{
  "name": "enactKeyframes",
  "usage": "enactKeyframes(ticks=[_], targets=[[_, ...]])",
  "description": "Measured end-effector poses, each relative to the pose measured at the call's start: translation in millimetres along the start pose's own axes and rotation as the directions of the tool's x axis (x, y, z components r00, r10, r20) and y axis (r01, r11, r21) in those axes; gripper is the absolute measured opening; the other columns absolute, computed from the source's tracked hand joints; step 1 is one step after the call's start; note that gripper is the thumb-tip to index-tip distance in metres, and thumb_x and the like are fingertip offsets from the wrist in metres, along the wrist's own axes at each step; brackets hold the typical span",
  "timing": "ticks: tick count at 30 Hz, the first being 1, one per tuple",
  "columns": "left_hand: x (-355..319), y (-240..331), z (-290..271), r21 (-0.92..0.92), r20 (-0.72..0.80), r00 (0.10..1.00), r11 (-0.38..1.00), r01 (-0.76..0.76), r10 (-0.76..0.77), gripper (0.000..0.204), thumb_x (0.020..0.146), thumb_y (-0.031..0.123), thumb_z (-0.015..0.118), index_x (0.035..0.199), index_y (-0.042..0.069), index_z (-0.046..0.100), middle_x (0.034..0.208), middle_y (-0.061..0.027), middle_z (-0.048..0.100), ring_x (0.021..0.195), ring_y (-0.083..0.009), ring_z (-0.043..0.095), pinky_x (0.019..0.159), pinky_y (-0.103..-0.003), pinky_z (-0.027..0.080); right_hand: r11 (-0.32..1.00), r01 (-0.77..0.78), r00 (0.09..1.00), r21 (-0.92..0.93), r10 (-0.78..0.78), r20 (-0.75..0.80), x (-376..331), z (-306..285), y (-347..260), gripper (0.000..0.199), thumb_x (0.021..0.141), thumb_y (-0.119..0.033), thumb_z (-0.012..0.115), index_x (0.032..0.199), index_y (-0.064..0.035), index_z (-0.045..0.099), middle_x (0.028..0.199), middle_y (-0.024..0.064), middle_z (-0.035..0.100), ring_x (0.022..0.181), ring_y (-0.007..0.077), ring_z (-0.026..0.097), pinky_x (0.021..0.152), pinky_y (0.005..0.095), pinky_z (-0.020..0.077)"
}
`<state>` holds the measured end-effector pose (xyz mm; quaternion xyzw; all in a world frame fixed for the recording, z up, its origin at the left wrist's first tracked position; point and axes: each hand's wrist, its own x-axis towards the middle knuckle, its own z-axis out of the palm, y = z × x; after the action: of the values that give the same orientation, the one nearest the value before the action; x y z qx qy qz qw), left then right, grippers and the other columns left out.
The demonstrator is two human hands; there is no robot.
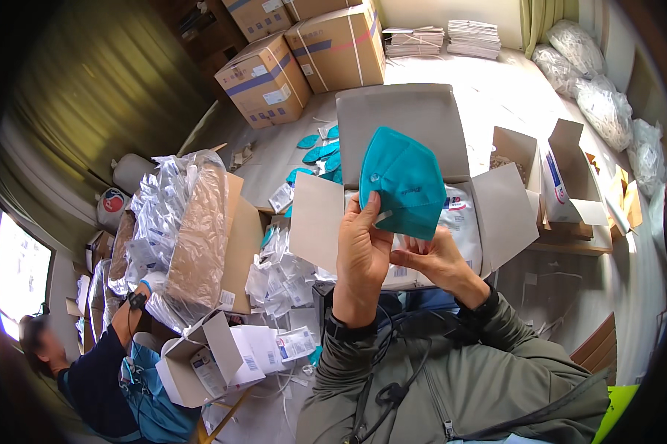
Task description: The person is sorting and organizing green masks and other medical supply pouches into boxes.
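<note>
Mask (405, 177) of teal fabric is up above the open carton (507, 214), thumb-pinched by the left hand (363, 263), the right hand (442, 265) half-curled below, its grip unclear, seemingly being looked over, so the next move calls for light fingertips.

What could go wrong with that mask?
The blue-green mask might slip, because the left hand grips it only near its lower edge. If it fell, it could drop into the open box. Some white packets might slide too, since they lie in a loose heap.
</note>
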<state>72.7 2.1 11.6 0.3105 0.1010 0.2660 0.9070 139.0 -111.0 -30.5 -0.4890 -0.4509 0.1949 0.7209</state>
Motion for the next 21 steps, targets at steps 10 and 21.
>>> enactKeyframes(ticks=[10,21], targets=[[6,-1,-16,0.212,-0.121,0.956,0.948,-0.239,0.268,0.015,0.092,0.015,0.053,0.103,0.007,0.048,0.102,-0.0064,0.06,0.092,-0.0161,0.059,0.08,-0.032,0.049,0.924,-0.2,0.979,-0.326,0.178,-0.096,-18,-13,-26,0.023,0.086,-0.019,0.063,0.082,0.0034,0.063,0.06,-0.001,0.043,0.053,0.0065,0.034,0.045,0.026,0.0283],[-7,0,2,0.232,-0.061,0.958,0.937,-0.26,0.281,0.018,0.093,0.015,0.05,0.108,0.005,0.05,0.099,-0.0023,0.058,0.089,-0.0088,0.056,0.075,-0.024,0.049,0.986,-0.132,0.937,-0.103,0.09,-0.338,-10,-20,4,0.029,0.092,-0.02,0.055,0.101,0.0077,0.059,0.076,0.0037,0.053,0.064,0.0071,0.049,0.058,0.0202,0.0389]])
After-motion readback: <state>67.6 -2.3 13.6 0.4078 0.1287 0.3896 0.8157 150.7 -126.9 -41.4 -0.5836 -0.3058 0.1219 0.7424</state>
